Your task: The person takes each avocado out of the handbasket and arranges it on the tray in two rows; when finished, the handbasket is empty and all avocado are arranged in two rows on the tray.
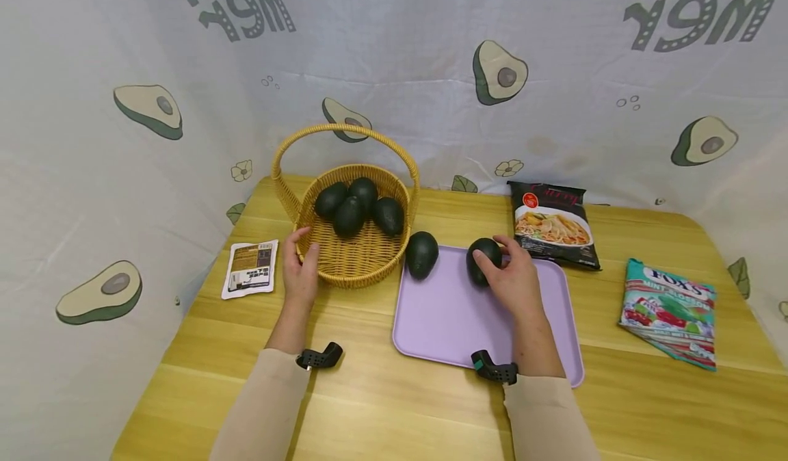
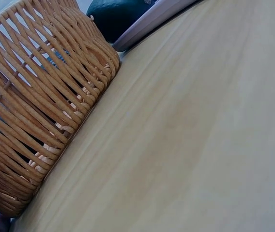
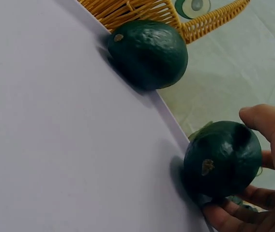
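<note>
A dark green avocado point(image 1: 483, 261) is on the right, over the lilac tray point(image 1: 452, 324). My right hand point(image 1: 516, 280) grips it, thumb across the near side and fingers curled around the far side. In the right wrist view the fingers point(image 3: 263, 198) come under this avocado point(image 3: 222, 159). A second avocado point(image 1: 421, 255) lies at the tray's far left corner. The yellow wicker basket point(image 1: 353, 280) stands left of it, several avocados point(image 1: 349, 216) inside. My left hand point(image 1: 300, 276) rests at the basket's near left side, thumb and fingers spread and relaxed.
On the left lies a small white-edged packet point(image 1: 250, 269). A black noodle packet point(image 1: 554, 225) sits behind the tray, and a teal candy bag point(image 1: 670, 312) on the right. The basket's tall handle point(image 1: 345, 127) arches up before the avocado-printed curtain point(image 1: 418, 57).
</note>
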Tool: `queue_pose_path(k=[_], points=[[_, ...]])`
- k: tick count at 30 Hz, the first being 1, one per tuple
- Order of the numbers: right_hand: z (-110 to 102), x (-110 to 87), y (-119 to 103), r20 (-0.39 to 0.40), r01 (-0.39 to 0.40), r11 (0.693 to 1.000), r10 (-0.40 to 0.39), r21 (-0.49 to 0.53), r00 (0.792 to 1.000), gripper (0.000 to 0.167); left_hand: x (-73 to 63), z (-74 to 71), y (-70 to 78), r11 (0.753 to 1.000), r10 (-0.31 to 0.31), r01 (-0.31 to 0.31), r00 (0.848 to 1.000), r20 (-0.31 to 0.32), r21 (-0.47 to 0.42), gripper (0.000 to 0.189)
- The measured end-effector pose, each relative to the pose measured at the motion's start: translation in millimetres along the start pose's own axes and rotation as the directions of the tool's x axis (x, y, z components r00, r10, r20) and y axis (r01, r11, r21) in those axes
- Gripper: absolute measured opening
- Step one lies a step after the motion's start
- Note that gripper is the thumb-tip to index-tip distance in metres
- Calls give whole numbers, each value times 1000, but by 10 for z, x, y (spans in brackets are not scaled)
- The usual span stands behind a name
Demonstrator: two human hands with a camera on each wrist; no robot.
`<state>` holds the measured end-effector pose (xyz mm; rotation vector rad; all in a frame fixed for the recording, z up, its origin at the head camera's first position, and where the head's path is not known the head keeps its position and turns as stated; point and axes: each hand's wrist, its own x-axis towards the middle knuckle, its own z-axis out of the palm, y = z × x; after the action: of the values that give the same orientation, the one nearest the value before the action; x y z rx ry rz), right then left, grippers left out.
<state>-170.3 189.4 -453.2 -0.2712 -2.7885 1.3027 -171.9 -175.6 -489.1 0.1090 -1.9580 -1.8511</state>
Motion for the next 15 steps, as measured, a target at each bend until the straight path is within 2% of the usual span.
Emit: queue_pose_path(k=[8,15], points=[[-22,-25,-21,43,-36,998,34,54,998,72,-4,-10,-4,1000,-6,6,1000,-2,21,37],[45,-17,-36,124,-14,993,-1,121,992,69,-8,-8,2,1000,-12,12,1000,-2,20,37]])
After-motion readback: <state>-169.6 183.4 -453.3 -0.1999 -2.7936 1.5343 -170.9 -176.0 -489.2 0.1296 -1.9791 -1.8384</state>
